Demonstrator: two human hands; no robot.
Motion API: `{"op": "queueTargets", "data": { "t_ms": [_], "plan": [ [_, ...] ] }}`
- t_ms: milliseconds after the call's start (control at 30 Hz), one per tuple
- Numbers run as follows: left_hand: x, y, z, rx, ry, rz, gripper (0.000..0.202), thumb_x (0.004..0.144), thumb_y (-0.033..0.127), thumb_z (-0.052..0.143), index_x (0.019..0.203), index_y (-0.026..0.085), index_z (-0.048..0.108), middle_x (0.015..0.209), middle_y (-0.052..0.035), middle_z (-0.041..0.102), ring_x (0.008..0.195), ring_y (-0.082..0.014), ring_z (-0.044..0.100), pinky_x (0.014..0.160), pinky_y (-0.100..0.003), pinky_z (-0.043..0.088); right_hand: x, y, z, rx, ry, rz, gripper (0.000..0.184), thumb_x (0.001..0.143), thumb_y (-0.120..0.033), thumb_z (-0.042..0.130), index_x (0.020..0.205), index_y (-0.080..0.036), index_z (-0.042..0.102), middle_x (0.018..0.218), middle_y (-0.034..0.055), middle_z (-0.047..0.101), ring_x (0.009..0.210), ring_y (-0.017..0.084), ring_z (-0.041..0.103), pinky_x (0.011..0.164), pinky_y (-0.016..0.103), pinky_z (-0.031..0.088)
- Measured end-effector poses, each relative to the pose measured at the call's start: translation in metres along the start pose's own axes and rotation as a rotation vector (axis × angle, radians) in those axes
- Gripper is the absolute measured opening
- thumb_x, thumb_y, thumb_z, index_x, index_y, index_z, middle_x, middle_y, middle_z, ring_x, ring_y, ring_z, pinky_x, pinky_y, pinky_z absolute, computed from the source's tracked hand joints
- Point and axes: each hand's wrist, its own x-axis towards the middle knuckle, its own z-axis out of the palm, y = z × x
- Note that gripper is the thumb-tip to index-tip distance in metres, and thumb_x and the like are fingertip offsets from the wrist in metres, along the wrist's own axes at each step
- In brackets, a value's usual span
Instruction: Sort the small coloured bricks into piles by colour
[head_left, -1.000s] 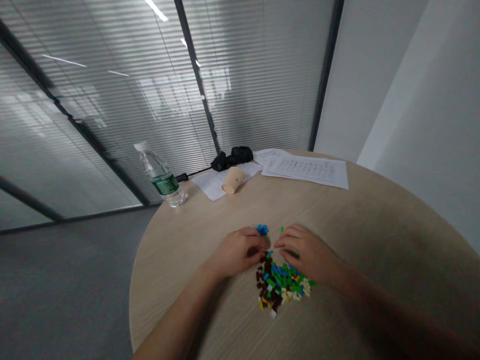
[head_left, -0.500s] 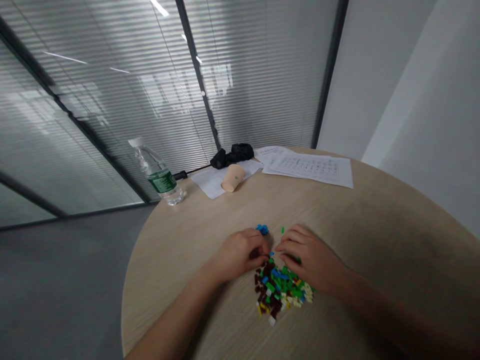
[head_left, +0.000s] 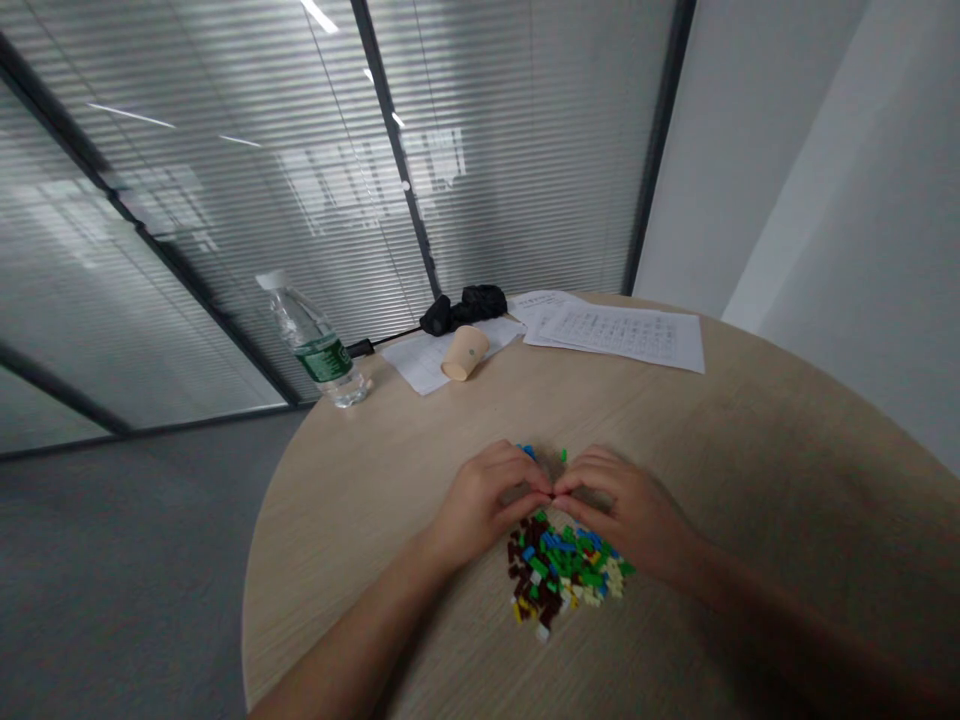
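Observation:
A pile of small building bricks [head_left: 559,570], in brown, green, blue, cream, yellow and white, lies on the round wooden table [head_left: 360,510]. Just beyond it, the fingertips of my left hand [head_left: 491,500] and my right hand [head_left: 619,505] meet in a pinch. Whatever sits between them is tiny and dark, too small to name. Behind my left fingers, a few blue bricks [head_left: 527,451] show in part. One green brick [head_left: 563,455] lies apart, between the two hands on their far side.
A water bottle [head_left: 324,358] with a green label stands at the table's left edge. Farther back are a paper cup [head_left: 465,353] on its side, a black folded umbrella [head_left: 480,305] and printed sheets [head_left: 619,335]. A glass partition with blinds [head_left: 525,150] rises behind.
My hands have come together above the far side of the pile, fingertips now touching. My left hand moved slightly right and away, covering more of the blue bricks.

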Motion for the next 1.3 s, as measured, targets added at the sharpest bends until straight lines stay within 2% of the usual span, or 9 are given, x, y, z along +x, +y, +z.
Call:
{"op": "queueTargets", "data": {
  "t_ms": [167,267,400,533,700,900,1000,1167,1300],
  "plan": [
    [0.0,-0.006,-0.005,0.122,-0.011,-0.003,0.014,0.087,0.023,0.053,0.097,0.019,0.062,0.086,-0.0046,0.065,0.084,-0.0171,0.055,0.075,-0.031,0.045,0.002,0.019,-0.019,-0.254,-0.007,-0.061,0.012,0.084,-0.018,0.055,0.075,-0.019,0.063,0.074,0.0046,0.066,0.077,0.019,0.057,0.071,0.031,0.042],
    [-0.001,-0.012,-0.012,0.212,0.012,-0.039,0.016,0.087,0.022,0.051,0.097,0.018,0.062,0.088,-0.0056,0.065,0.084,-0.0179,0.055,0.076,-0.032,0.045,0.001,0.037,-0.038,-0.439,-0.029,0.069,0.014,0.08,-0.017,0.055,0.07,-0.019,0.065,0.071,0.0057,0.066,0.073,0.021,0.057,0.069,0.032,0.041],
    [-0.002,-0.017,-0.015,0.247,0.068,-0.065,0.016,0.087,0.021,0.049,0.094,0.019,0.063,0.087,-0.0052,0.065,0.083,-0.0173,0.055,0.075,-0.032,0.045,-0.001,0.051,-0.051,-0.524,-0.163,0.175,0.018,0.081,-0.02,0.053,0.07,-0.019,0.067,0.072,0.0058,0.067,0.073,0.021,0.059,0.067,0.032,0.041],
    [-0.002,-0.018,-0.012,0.244,0.021,-0.077,0.018,0.087,0.021,0.048,0.097,0.019,0.063,0.084,-0.0045,0.065,0.082,-0.0174,0.055,0.074,-0.032,0.045,-0.001,0.051,-0.045,-0.561,-0.234,0.161,0.017,0.083,-0.02,0.053,0.073,-0.02,0.067,0.073,0.0052,0.067,0.073,0.02,0.059,0.066,0.03,0.041],
    [-0.001,-0.017,-0.01,0.247,-0.018,-0.085,0.019,0.086,0.023,0.047,0.095,0.019,0.064,0.081,-0.0043,0.064,0.081,-0.0172,0.054,0.073,-0.032,0.045,0.001,0.047,-0.039,-0.569,-0.239,0.095,0.015,0.083,-0.02,0.055,0.071,-0.02,0.065,0.072,0.0046,0.064,0.072,0.019,0.057,0.064,0.028,0.04],
    [-0.001,-0.016,-0.01,0.252,-0.037,-0.075,0.02,0.086,0.022,0.045,0.094,0.019,0.063,0.08,-0.0046,0.064,0.08,-0.0176,0.054,0.073,-0.032,0.045,0.002,0.05,-0.034,-0.531,-0.186,0.131,0.013,0.083,-0.021,0.057,0.07,-0.019,0.06,0.073,0.0037,0.062,0.073,0.018,0.057,0.065,0.028,0.04],
    [0.0,-0.014,-0.01,0.246,-0.05,-0.075,0.02,0.086,0.022,0.044,0.092,0.019,0.063,0.08,-0.0046,0.064,0.079,-0.0174,0.054,0.072,-0.032,0.045,0.001,0.054,-0.031,-0.468,-0.117,0.18,0.004,0.08,-0.019,0.059,0.077,-0.018,0.06,0.075,0.0032,0.062,0.071,0.017,0.058,0.064,0.027,0.042],
    [0.001,-0.013,-0.009,0.244,-0.053,-0.084,0.02,0.086,0.022,0.044,0.091,0.019,0.064,0.08,-0.0044,0.064,0.079,-0.0171,0.054,0.072,-0.032,0.045,-0.001,0.06,-0.027,-0.397,-0.061,0.137,0.02,0.079,-0.019,0.058,0.098,-0.018,0.063,0.089,0.0062,0.064,0.073,0.017,0.058,0.067,0.028,0.045],
    [0.0,-0.015,-0.008,0.253,-0.056,-0.097,0.019,0.085,0.021,0.045,0.091,0.019,0.063,0.081,-0.0041,0.064,0.08,-0.0173,0.054,0.073,-0.031,0.045,-0.001,0.064,-0.024,-0.359,-0.072,0.118,0.017,0.082,-0.019,0.054,0.092,-0.022,0.067,0.09,0.0052,0.064,0.071,0.016,0.058,0.066,0.028,0.047]
  ]
}}
